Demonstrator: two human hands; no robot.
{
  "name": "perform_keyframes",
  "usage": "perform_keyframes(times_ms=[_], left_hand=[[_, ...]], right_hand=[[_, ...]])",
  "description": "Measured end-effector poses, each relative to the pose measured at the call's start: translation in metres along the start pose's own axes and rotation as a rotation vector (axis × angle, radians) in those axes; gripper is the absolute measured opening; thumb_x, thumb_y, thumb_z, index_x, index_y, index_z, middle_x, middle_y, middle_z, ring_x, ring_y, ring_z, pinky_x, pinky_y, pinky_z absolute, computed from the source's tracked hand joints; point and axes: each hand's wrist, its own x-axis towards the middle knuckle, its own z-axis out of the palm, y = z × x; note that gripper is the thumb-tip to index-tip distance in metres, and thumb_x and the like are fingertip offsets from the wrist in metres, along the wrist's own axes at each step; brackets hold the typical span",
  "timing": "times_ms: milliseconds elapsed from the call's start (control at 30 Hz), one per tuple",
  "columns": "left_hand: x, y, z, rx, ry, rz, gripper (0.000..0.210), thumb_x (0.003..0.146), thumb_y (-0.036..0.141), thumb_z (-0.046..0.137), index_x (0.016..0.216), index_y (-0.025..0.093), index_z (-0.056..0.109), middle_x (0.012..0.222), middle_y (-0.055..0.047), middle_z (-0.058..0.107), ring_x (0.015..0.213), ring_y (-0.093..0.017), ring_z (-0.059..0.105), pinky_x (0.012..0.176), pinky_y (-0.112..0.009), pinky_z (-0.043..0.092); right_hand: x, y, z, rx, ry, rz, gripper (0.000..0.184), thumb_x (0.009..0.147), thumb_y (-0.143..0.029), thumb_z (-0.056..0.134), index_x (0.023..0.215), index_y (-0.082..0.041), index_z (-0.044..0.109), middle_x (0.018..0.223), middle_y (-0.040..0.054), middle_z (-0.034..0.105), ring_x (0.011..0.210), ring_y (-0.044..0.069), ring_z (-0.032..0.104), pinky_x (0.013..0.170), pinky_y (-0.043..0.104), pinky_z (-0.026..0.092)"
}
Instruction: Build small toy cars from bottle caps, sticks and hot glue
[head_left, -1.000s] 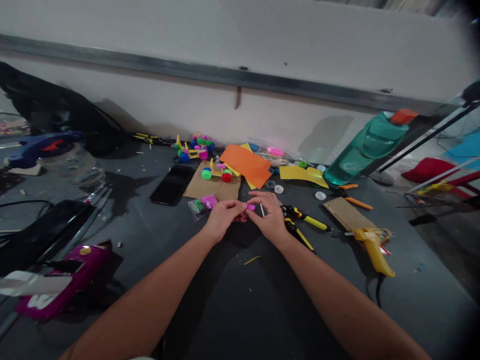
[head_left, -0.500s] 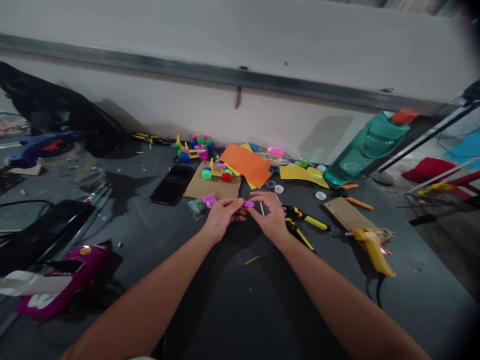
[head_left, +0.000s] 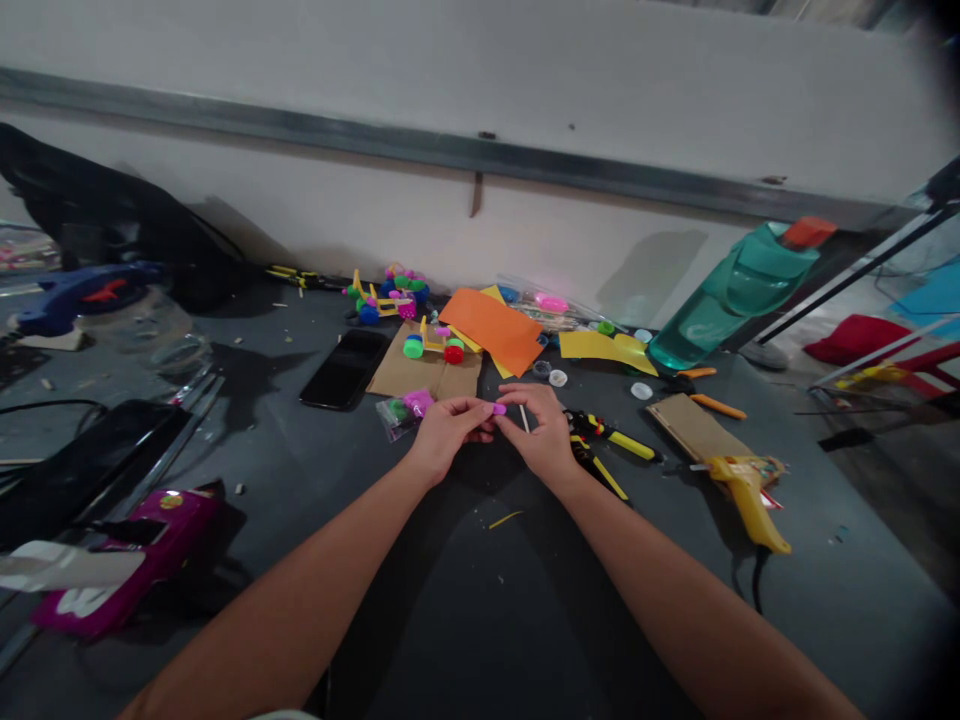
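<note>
My left hand (head_left: 450, 432) pinches a small piece of purple modelling clay (head_left: 499, 409) between thumb and fingertips. From the other side, my right hand (head_left: 537, 428) has its curved thumb and forefinger closed on the same piece. Fingers cover most of the clay. A clear plastic bag (head_left: 392, 416) with purple and green lumps lies left of my left hand. Beyond it, a little yellow model car (head_left: 434, 341) with green and red wheels stands on brown cardboard (head_left: 390, 368). A thin white stick (head_left: 524, 418) shows by my right fingers.
To the right lie yellow-and-black pliers (head_left: 619, 436), a yellow glue gun (head_left: 746, 500) and orange-handled pliers (head_left: 718, 407). A teal bottle (head_left: 705, 310) stands behind. Orange paper (head_left: 491, 330), a black phone (head_left: 345, 369) and a magenta power strip (head_left: 161, 530) are also on the dark table (head_left: 450, 620).
Less of the purple clay shows between my fingertips, and it looks shorter. Both hands stay in nearly the same place.
</note>
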Motion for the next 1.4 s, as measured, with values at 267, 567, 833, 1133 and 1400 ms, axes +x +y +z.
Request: perform_keyframes(times_ms=[267,567,833,1133,1400], left_hand=[[0.0007,0.0,-0.0013,-0.014,0.008,-0.004,0.022,0.068,0.031,0.072,0.078,0.012,0.069,0.065,-0.003,0.062,0.064,-0.011,0.058,0.06,-0.025,0.051],[0.0023,0.0003,-0.003,-0.031,-0.04,-0.069,0.023,0.069,0.032,0.071,0.079,0.012,0.068,0.069,-0.003,0.065,0.066,-0.011,0.06,0.067,-0.026,0.052],[0.0015,0.0035,-0.0032,-0.012,-0.086,-0.099,0.019,0.069,0.028,0.071,0.072,0.011,0.064,0.068,-0.002,0.064,0.062,-0.01,0.059,0.067,-0.025,0.051],[0.0003,0.0073,-0.0042,-0.014,-0.126,-0.142,0.018,0.066,0.023,0.073,0.068,0.011,0.06,0.062,0.001,0.06,0.059,-0.009,0.058,0.065,-0.025,0.051],[0.0007,0.0076,-0.0057,0.006,-0.174,-0.146,0.02,0.071,0.03,0.069,0.072,0.011,0.063,0.065,-0.001,0.062,0.062,-0.01,0.058,0.067,-0.026,0.051]], right_hand=[[-0.0007,-0.0006,-0.0022,0.015,0.006,-0.009,0.009,0.077,-0.023,0.063,0.086,-0.024,0.063,0.097,0.003,0.066,0.096,0.02,0.058,0.088,0.04,0.044],[-0.001,-0.0002,0.0001,-0.009,0.035,0.005,0.006,0.076,-0.028,0.066,0.081,-0.025,0.064,0.095,0.0029,0.067,0.095,0.021,0.058,0.088,0.041,0.044],[-0.0017,0.0005,0.002,-0.012,-0.031,-0.018,0.012,0.073,-0.027,0.069,0.082,-0.025,0.063,0.1,0.003,0.066,0.098,0.022,0.057,0.089,0.041,0.043],[-0.0012,0.0006,-0.0002,0.001,-0.162,-0.019,0.027,0.073,-0.028,0.067,0.1,-0.028,0.064,0.114,0.0031,0.061,0.108,0.022,0.053,0.095,0.042,0.038],[-0.0012,0.001,-0.0002,0.019,-0.087,-0.004,0.02,0.073,-0.033,0.069,0.092,-0.026,0.065,0.106,0.0038,0.064,0.104,0.022,0.055,0.092,0.041,0.04]])
